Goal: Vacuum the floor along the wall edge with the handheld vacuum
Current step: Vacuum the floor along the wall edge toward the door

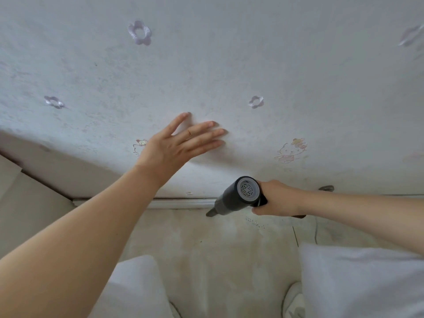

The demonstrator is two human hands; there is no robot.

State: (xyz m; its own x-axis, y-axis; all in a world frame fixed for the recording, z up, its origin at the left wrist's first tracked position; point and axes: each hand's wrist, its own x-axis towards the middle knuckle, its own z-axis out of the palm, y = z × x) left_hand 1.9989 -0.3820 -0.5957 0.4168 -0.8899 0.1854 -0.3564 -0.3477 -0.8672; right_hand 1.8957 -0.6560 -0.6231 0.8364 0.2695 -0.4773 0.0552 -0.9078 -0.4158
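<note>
My right hand (278, 198) grips the handle of a dark grey handheld vacuum (238, 195). Its round vented rear cap faces me, and its narrow nozzle (211, 212) points down-left, touching the floor just below the white baseboard (183, 203). My left hand (181, 143) is flat on the white wall (206, 72) above, fingers spread and holding nothing. Small pale crumbs (255, 222) lie on the beige floor (206, 244) to the right of the nozzle, under my right hand.
The wall carries purple flower stickers (139, 33) and a cartoon cat sticker (290, 151). My white-clad knees (358, 283) fill the lower corners. A beige panel (27, 198) stands at the left. A thin cord (316, 232) runs over the floor at right.
</note>
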